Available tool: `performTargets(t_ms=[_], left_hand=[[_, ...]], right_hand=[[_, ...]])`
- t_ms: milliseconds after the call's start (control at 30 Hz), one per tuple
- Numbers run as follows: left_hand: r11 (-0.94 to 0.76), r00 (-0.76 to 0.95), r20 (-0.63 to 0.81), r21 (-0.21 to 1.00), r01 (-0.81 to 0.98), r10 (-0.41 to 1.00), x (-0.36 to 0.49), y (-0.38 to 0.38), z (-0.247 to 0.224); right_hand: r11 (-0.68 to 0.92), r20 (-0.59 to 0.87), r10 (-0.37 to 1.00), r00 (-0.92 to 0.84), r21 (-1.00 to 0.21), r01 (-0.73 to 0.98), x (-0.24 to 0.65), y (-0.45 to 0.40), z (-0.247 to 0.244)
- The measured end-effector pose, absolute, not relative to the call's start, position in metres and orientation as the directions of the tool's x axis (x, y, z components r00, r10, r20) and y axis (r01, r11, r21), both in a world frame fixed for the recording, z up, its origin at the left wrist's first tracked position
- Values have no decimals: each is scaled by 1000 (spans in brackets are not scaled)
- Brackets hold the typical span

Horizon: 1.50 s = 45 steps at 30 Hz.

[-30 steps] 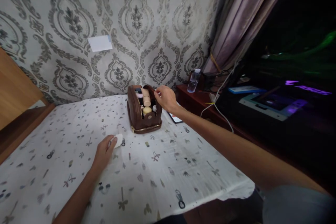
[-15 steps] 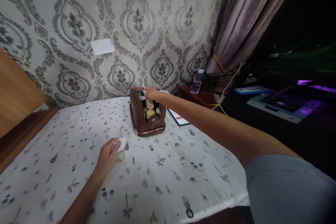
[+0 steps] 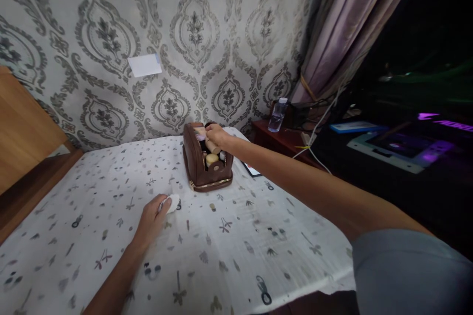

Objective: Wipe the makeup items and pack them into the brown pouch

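Observation:
A brown cosmetic bag (image 3: pixel 197 167) with a gold zip stands unzipped on the patterned white bedsheet. Inside it I see a tan bottle (image 3: pixel 212 145) leaning at an angle and a round jar with a yellow lid (image 3: pixel 212 159). My right hand (image 3: pixel 218 136) reaches into the bag's back part, its fingers curled and closed beside the tan bottle. What the fingertips grip is hidden; something dark shows just behind them. My left hand (image 3: pixel 153 211) is closed on a crumpled white tissue (image 3: pixel 173 203), low over the sheet in front and left of the bag.
A phone or tablet (image 3: pixel 252 170) lies partly under my right forearm, right of the bag. A clear bottle (image 3: pixel 278 115) stands on a dark red bedside table (image 3: pixel 263 133) with cables nearby. A wooden headboard (image 3: pixel 25 133) is at left; the patterned wall (image 3: pixel 148 19) rises behind.
My right hand has shifted slightly right and towards me within the bag. The tan bottle leans differently, and the dark item near the fingers has changed place. My left hand stays put.

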<state>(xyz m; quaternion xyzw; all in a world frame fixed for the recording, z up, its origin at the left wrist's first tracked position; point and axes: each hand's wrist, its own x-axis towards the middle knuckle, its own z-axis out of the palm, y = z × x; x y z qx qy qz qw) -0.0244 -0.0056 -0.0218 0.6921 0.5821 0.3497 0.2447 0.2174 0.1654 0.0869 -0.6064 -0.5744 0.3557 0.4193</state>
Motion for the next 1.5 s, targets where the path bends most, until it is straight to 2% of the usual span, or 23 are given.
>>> performTargets(t_ms=[300, 567, 667, 800, 900, 1000, 1167, 1367, 1433, 1500], left_hand=[[-198, 62, 206, 743, 639, 977, -23, -7, -22], [-198, 39, 219, 777, 597, 975, -24, -6, -29], [-157, -15, 194, 835, 527, 981, -29, -4, -35], [37, -204, 27, 952, 305, 978, -36, 12, -36], [75, -352, -10, 982, 173, 936, -33, 41, -19], [-16, -299, 50, 993, 117, 953, -18, 79, 3], [-34, -281, 62, 994, 104, 958, 12, 127, 21], [-70, -340, 137, 977, 203, 931, -9, 131, 22], [-77, -338, 201, 935, 348, 919, -38, 124, 23], [-96, -272, 372, 727, 680, 887, -73, 115, 21]], right_hand=[[-7, 81, 979, 185, -903, 430, 219, 171, 87], [53, 123, 976, 182, -936, 349, 223, 174, 83], [123, 177, 966, 190, -956, 266, 229, 176, 89], [216, 236, 945, 226, -970, 111, 254, 180, 94], [165, 157, 954, 254, -986, -7, 275, 183, 81], [68, 37, 970, 239, -990, -121, 283, 187, 58], [-20, -67, 982, 177, -967, -254, 280, 197, 33], [-21, -74, 985, 154, -946, -322, 306, 197, 42], [-18, -68, 989, 132, -936, -350, 319, 193, 46], [-20, -68, 991, 111, -923, -385, 330, 187, 48]])
